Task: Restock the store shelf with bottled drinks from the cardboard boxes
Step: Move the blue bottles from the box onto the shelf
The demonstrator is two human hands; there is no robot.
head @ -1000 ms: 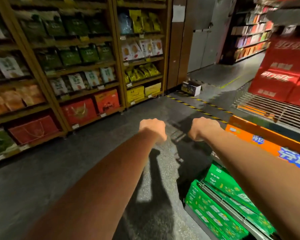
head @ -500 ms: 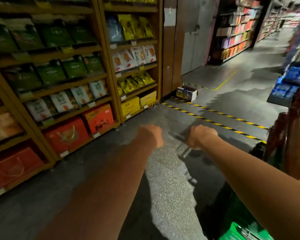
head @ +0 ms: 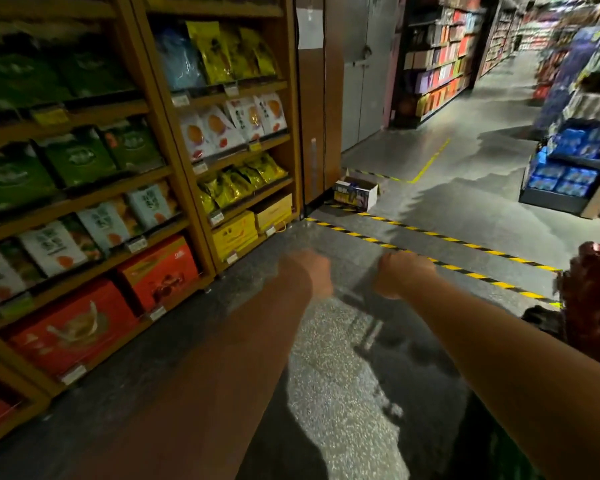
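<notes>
Both bare forearms are reaching forward on the near side of the yellow-and-black striped floor tape [head: 433, 233]. The left hand [head: 310, 271] and the right hand [head: 400, 275] are sitting side by side with a gap between them, backs up, fingers curling under. A thin dark bar [head: 354, 296] is dimly showing across that gap, and each fist is closing round one end of it.

At the tape's right end a dark red, blurred wrapped load [head: 593, 306] is poking in from the frame edge. It is the only stock near the hands, and what it contains I cannot tell.

At the tape's left end a tall wooden shelf unit [head: 179, 174] is carrying green, white and yellow snack bags, with red gift cartons [head: 73, 327] on its lowest level. Just beyond the tape a small open printed cardboard box [head: 355, 195] is sitting on the grey floor. Farther beyond, to the right, a low rack of blue packs [head: 565, 178] is standing.
</notes>
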